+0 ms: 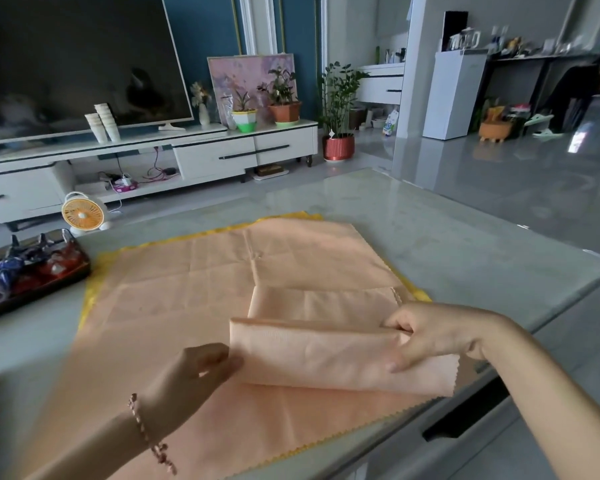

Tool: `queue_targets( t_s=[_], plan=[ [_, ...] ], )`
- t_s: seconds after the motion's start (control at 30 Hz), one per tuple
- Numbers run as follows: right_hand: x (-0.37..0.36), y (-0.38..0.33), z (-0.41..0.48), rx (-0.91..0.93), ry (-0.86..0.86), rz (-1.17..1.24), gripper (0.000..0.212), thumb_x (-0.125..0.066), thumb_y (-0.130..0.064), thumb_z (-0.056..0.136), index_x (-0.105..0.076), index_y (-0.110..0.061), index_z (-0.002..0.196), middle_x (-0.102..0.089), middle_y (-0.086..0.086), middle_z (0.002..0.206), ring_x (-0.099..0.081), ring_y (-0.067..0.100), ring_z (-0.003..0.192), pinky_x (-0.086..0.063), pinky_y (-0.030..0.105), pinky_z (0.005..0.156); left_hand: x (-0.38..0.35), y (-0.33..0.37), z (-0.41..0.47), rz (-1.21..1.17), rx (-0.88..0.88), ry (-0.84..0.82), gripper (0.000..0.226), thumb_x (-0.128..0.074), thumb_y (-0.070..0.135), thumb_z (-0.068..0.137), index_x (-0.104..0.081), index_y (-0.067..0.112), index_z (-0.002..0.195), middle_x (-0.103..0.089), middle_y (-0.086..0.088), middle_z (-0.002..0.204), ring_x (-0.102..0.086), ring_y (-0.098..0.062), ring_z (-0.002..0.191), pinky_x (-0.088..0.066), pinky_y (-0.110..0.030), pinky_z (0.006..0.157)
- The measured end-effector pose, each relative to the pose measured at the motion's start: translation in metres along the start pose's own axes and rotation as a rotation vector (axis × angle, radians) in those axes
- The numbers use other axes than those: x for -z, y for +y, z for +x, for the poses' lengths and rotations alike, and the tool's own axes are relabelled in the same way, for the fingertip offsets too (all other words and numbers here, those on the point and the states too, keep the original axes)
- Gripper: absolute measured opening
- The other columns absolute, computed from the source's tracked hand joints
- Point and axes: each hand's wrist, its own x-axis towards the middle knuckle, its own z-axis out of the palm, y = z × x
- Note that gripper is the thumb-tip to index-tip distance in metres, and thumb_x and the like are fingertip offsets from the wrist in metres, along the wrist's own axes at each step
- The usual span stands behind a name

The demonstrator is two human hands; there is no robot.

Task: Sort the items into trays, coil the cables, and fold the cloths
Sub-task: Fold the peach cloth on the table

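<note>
Open tabletop to the right and far side; the left and near middle are taken.

The bare table (465, 244) lies open right of and beyond the spread cloth (187, 278), which lies flat and blocks nothing above it. At the left edge a loaded tray (42, 292) stands in the way, touching the cloth's corner, with a small fan (83, 213) just past it. Near the front, the folded cloth (326, 355), held at its ends by the left hand (187, 379) and the right hand (433, 334), fills the middle.
</note>
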Motion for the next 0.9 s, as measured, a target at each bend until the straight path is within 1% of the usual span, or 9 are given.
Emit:
queue_targets(
  t_s=[0.07,0.13,0.2,0.27,0.37,0.47,0.63,0.83,0.9],
  plan=[
    [0.009,0.005,-0.001,0.022,0.037,0.14,0.031,-0.081,-0.016,0.068,-0.06,0.001,0.083,-0.058,0.004,0.077,-0.053,0.013,0.073,-0.04,0.028,0.066,-0.002,0.009,0.003,-0.061,0.011,0.084,0.031,-0.053,0.057,0.084,-0.054,0.037,0.061,-0.051,0.017,0.056,-0.043,0.001,0.054,-0.037,-0.017,0.055],
    [0.015,0.009,0.003,0.028,0.206,0.374,0.029,-0.08,-0.01,0.069,-0.067,-0.006,0.094,-0.07,0.001,0.089,-0.063,0.011,0.083,-0.046,0.022,0.076,-0.006,0.016,0.009,-0.076,0.046,0.162,0.036,-0.049,0.048,0.089,-0.048,0.027,0.059,-0.049,0.01,0.053,-0.042,-0.007,0.053,-0.032,-0.02,0.051],
    [0.013,0.012,0.018,0.051,0.404,0.622,0.02,-0.075,-0.005,0.073,-0.068,-0.011,0.09,-0.072,-0.002,0.082,-0.066,0.005,0.073,-0.048,0.012,0.064,-0.009,0.028,0.017,0.049,0.112,0.207,0.037,-0.043,0.037,0.096,-0.04,0.021,0.063,-0.049,0.005,0.06,-0.044,-0.013,0.057,-0.029,-0.021,0.05],
    [0.004,0.01,0.038,-0.006,0.587,0.738,0.013,-0.071,-0.003,0.078,-0.069,-0.01,0.088,-0.072,0.0,0.076,-0.066,0.007,0.064,-0.049,0.012,0.055,-0.011,0.035,0.03,0.146,0.188,0.194,0.037,-0.038,0.034,0.098,-0.037,0.02,0.065,-0.048,0.003,0.066,-0.044,-0.017,0.062,-0.028,-0.028,0.053],
    [-0.011,0.016,0.066,-0.204,0.796,0.436,0.016,-0.065,-0.012,0.084,-0.062,-0.008,0.098,-0.066,0.007,0.099,-0.061,0.021,0.088,-0.044,0.025,0.068,-0.01,0.043,0.045,0.274,0.288,0.137,0.035,-0.036,0.033,0.099,-0.04,0.018,0.068,-0.056,-0.007,0.084,-0.051,-0.027,0.08,-0.031,-0.03,0.063],
    [-0.018,0.027,0.075,-0.265,0.815,0.228,0.033,-0.059,-0.021,0.089,-0.049,-0.007,0.117,-0.057,0.01,0.119,-0.053,0.027,0.103,-0.037,0.028,0.073,-0.015,0.047,0.055,0.361,0.32,0.145,0.031,-0.034,0.033,0.099,-0.042,0.017,0.074,-0.062,-0.013,0.099,-0.054,-0.031,0.088,-0.033,-0.031,0.065],
    [-0.023,0.029,0.084,-0.233,0.895,0.078,0.028,-0.049,-0.021,0.094,-0.044,-0.012,0.12,-0.06,0.015,0.117,-0.056,0.034,0.103,-0.044,0.036,0.075,-0.018,0.051,0.061,0.386,0.344,0.321,0.033,-0.035,0.037,0.096,-0.044,0.017,0.07,-0.06,-0.011,0.085,-0.051,-0.03,0.074,-0.033,-0.029,0.059],
    [-0.029,0.025,0.085,-0.437,0.944,-0.455,0.03,-0.045,-0.019,0.096,-0.041,-0.006,0.123,-0.047,0.017,0.121,-0.046,0.034,0.112,-0.036,0.039,0.086,-0.03,0.054,0.072,0.435,0.421,0.313,0.034,-0.038,0.043,0.095,-0.046,0.01,0.098,-0.062,-0.015,0.104,-0.059,-0.034,0.094,-0.039,-0.033,0.069],
    [-0.029,0.013,0.089,-0.4,0.993,-0.565,0.03,-0.046,-0.009,0.09,-0.046,-0.008,0.12,-0.045,0.017,0.121,-0.043,0.034,0.112,-0.032,0.039,0.09,-0.034,0.058,0.075,0.532,0.447,0.292,0.039,-0.036,0.045,0.095,-0.045,0.009,0.107,-0.059,-0.014,0.112,-0.058,-0.033,0.103,-0.036,-0.032,0.071]
  ],
)
